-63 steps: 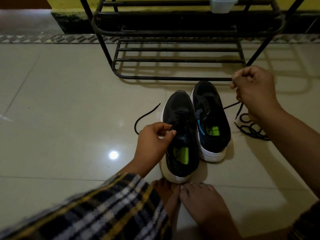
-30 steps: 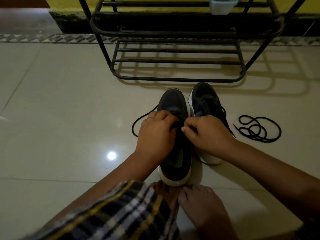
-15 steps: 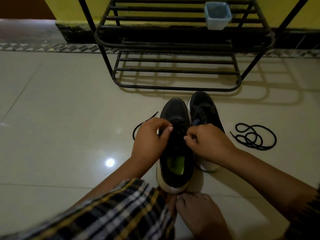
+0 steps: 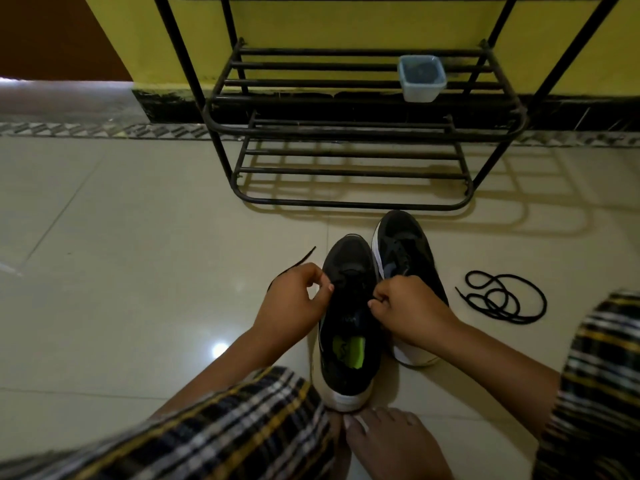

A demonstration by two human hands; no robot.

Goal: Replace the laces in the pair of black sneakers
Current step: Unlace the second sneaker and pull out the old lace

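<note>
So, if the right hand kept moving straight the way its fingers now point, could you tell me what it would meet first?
The right hand points leftward across the near sneaker, over its lacing. Going straight on, it would probably meet the left hand at the shoe's other side first, though their relative height is hard to judge.

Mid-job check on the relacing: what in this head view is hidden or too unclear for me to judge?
- Eyelets of the near sneaker: too dark, partly behind the left hand and right hand.
- What the fingertips pinch: too small and dark.
- Far sneaker: its middle is hidden by the right hand.
- Contents of the plastic tub: dark, unclear.
- Rack: top cut off by the frame edge.
</note>
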